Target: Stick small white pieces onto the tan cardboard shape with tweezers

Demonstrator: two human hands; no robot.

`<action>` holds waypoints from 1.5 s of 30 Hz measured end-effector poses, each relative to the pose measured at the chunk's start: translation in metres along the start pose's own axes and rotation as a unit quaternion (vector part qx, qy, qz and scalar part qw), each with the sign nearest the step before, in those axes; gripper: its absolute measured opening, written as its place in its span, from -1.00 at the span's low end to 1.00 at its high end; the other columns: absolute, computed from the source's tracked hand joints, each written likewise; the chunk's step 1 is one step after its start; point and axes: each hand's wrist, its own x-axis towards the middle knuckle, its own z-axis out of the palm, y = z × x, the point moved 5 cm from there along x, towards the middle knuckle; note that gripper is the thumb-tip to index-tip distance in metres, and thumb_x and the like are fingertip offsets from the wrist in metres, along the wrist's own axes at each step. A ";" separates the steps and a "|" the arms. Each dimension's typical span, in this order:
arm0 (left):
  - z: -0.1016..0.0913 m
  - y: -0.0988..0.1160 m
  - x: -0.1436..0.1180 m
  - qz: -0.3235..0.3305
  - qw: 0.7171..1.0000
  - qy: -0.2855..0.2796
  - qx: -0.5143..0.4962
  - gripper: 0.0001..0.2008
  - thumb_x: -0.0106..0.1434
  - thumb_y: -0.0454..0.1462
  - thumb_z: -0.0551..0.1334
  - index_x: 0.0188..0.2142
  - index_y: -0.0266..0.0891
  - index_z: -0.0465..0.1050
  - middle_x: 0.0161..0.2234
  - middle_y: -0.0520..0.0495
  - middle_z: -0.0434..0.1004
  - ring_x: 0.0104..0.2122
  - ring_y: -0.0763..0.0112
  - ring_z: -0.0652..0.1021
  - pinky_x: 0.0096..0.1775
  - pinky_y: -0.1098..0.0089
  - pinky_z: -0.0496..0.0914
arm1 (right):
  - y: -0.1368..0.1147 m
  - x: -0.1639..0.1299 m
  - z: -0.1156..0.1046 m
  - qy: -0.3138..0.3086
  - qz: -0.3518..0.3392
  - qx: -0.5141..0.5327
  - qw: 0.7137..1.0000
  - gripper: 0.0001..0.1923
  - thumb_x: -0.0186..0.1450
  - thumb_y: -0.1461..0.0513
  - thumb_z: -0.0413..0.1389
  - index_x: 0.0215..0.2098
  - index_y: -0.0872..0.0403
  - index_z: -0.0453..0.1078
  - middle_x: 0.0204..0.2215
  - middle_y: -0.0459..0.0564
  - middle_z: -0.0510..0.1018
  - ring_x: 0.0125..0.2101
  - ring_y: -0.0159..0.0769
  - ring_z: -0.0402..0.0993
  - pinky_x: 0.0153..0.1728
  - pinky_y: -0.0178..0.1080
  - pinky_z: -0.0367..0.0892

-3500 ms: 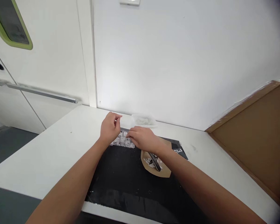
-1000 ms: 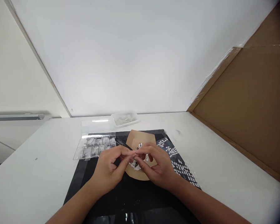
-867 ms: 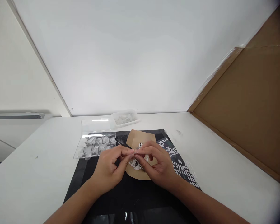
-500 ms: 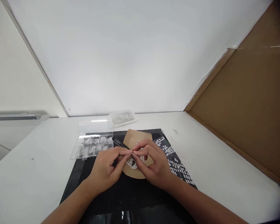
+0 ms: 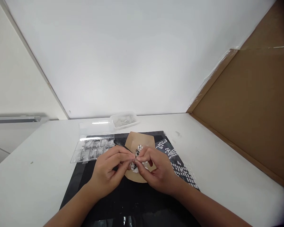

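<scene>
Both sets of fingertips meet over a brown paper tray (image 5: 138, 138) that holds small white and black scraps (image 5: 139, 147). My left hand (image 5: 112, 167) is closed in a pinch, its thumb and fingers almost touching those of the other hand. My right hand (image 5: 156, 168) pinches at the same spot. Whatever lies between the fingertips is too small and too covered to name. A thin black tool (image 5: 120, 144) slants from the tray's left side toward the fingertips; its lower end is hidden, so I cannot tell whether it is held.
To the left is a clear compartment box (image 5: 85, 154) with its lid (image 5: 96, 126) open and clear slips inside. Behind stands a white tub (image 5: 118, 126) of translucent pieces. A sheet of white stickers (image 5: 180, 168) lies right on the black mat (image 5: 130, 201). Cardboard (image 5: 246, 110) walls the right.
My left fingers have curled in more over the pinch point, and my right index finger has drawn lower. More of the scraps behind the fingertips now shows.
</scene>
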 end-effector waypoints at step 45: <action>0.008 -0.007 -0.005 0.001 0.998 -0.020 0.052 -0.84 0.35 -0.44 0.21 -0.13 -0.19 0.45 -0.41 0.02 0.36 -0.41 0.45 0.43 -0.36 0.38 0.34 | 0.002 -0.005 0.008 -0.001 0.027 -0.047 0.999 -0.85 0.32 0.33 0.13 -0.33 0.01 0.23 -0.49 -0.20 0.44 -0.49 -0.39 0.38 -0.25 -0.18 0.24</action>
